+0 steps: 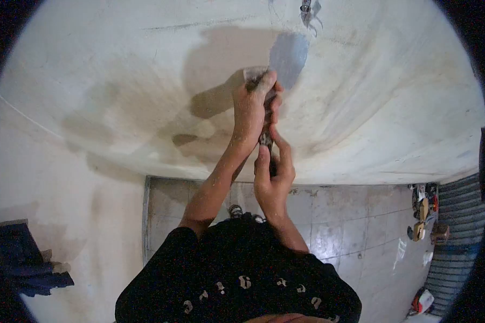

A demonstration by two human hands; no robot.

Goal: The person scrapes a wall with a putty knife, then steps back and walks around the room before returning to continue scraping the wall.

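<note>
Both of my hands are raised before a pale, stained wall (pixel 372 97). My left hand (pixel 256 105) is wrapped round a dark-handled scraper (pixel 255 74), its thumb pressed near the wide, light-coloured blade. Lower down, the thumb and fingers of my right hand (pixel 275 172) close round the lower end of the same tool. The blade is just left of a grey-blue patch (pixel 289 58) on the wall; whether it touches the wall I cannot tell.
Wires hang from a hole (pixel 306 7) at the top. Tiled floor (pixel 328 231) lies below. At the right are a ribbed shutter (pixel 458 231), a small box (pixel 440 234) and several items. Dark cloth (pixel 24 258) is at the left.
</note>
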